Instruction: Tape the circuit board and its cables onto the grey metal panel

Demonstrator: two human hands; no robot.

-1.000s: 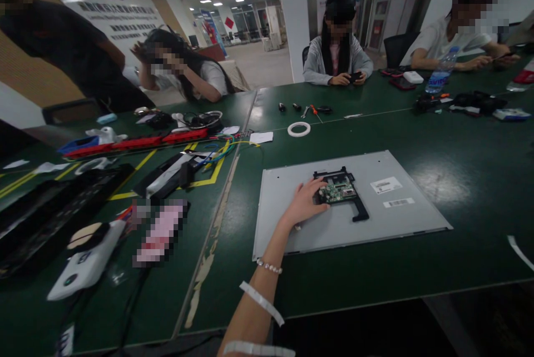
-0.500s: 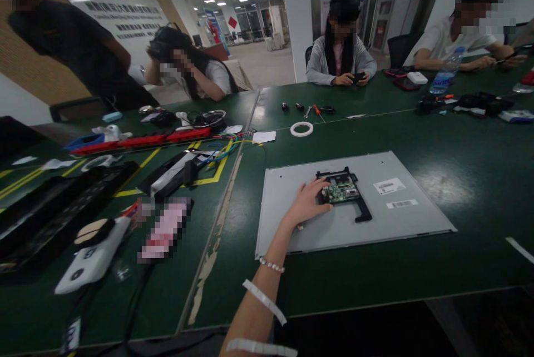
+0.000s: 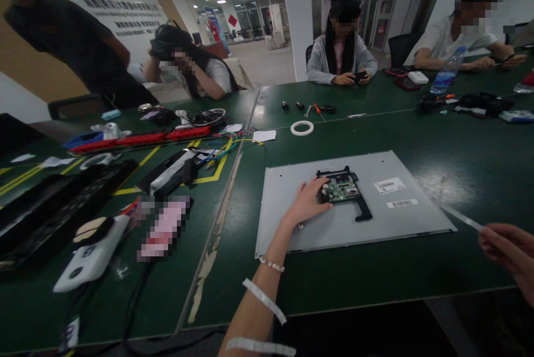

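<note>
A grey metal panel [image 3: 283,201] lies flat on the table, and a green circuit board [image 3: 342,189] in a black plastic bracket [image 3: 362,209] rests on it. My left hand [image 3: 308,201] reaches over the panel, its fingers and thumb set around the left side of the board, holding it against the panel. Two pieces of white tape [image 3: 265,302] are stuck across my left forearm. At the right edge, my right hand [image 3: 507,248] pinches the end of a thin white tape strip [image 3: 461,217], which slants toward the panel's right side. Part of this hand is out of view.
A white tape roll [image 3: 302,128] lies beyond the panel, with a screwdriver [image 3: 319,113] and small tools behind it. Black housings [image 3: 104,187], a white power bank-like device [image 3: 92,257] and cables cover the left. Several people are around the table; a water bottle [image 3: 446,73] stands far right.
My right hand has come into view from the right, holding the tape strip up. My left hand has stayed on the board.
</note>
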